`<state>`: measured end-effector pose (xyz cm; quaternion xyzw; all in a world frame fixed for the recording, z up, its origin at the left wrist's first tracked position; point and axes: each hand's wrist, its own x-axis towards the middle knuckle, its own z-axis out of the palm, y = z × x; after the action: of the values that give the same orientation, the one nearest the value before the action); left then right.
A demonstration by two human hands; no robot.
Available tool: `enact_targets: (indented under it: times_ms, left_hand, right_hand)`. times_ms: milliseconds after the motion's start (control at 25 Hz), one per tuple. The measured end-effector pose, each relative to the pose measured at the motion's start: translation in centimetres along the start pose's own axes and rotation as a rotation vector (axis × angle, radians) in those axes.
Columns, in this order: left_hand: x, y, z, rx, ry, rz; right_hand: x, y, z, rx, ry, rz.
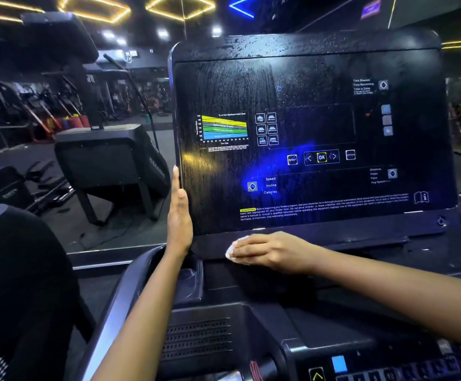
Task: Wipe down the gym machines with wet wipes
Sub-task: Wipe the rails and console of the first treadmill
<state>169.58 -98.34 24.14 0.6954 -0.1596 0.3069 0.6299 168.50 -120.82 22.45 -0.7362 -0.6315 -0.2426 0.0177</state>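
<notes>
A treadmill's black console panel (306,111) fills the middle of the head view, streaked with wet smears on its left half. My left hand (179,213) lies flat with straight fingers against the panel's left edge. My right hand (265,251) presses a white wet wipe (233,248) flat on the dark ledge (347,243) just below the panel, at its left end. Only the wipe's left edge shows past my fingertips.
Below the ledge lie a cup-holder recess (188,281), a speaker grille (196,339) and a button panel (375,369) at the lower right. Another black machine (108,160) stands to the left. Weights and racks (58,116) line the dim gym at the far left.
</notes>
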Motion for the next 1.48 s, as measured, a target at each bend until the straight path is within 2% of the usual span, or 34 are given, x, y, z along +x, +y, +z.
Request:
enact_targets:
  times_ms: [200, 440, 520, 680, 760, 880, 960, 1080, 1160, 1280, 1480]
  left_hand:
    - [-0.2, 0.1, 0.0, 0.013, 0.003, -0.016]
    - [-0.2, 0.3, 0.2, 0.031, 0.018, 0.008]
    - [-0.3, 0.3, 0.2, 0.042, 0.027, 0.009]
    - [-0.3, 0.2, 0.0, 0.094, 0.022, 0.019]
    - [-0.3, 0.3, -0.2, 0.144, 0.010, 0.004]
    - [-1.7, 0.9, -0.6, 0.303, 0.067, -0.019]
    - [-3.2, 1.3, -0.3, 0.482, 0.128, 0.094]
    - [-4.5, 1.5, 1.0, 0.805, 0.065, 0.309]
    - [-4.3, 1.4, 1.5, 0.892, 0.026, 0.380]
    - [-4.0, 1.3, 1.8, 0.982, -0.007, 0.429]
    - [-3.7, 0.1, 3.0, 1.177, -0.032, 0.463]
  right_hand:
    - [-3.0, -0.5, -2.3, 0.006, 0.025, 0.111]
    - [6.2, -1.3, 1.6, 0.025, 0.029, -0.101]
    - [7.1, -1.1, 1.6, 0.067, 0.008, -0.104]
    - [3.2, -0.4, -0.4, 0.106, -0.052, -0.047]
    - [0.3, -0.1, -1.5, 0.080, -0.038, 0.041]
    - [-2.6, -0.3, -2.6, 0.020, 0.062, 0.181]
    - [-1.2, -0.6, -2.4, -0.015, 0.139, 0.270]
    - [3.9, -1.4, -0.9, -0.057, 0.226, 0.289]
    - [5.7, -2.0, 0.0, -0.109, 0.211, 0.271]
    - [3.5, -2.0, -0.1, -0.138, 0.263, 0.284]
    - [-3.6, -1.4, -1.4, -0.197, 0.265, 0.437]
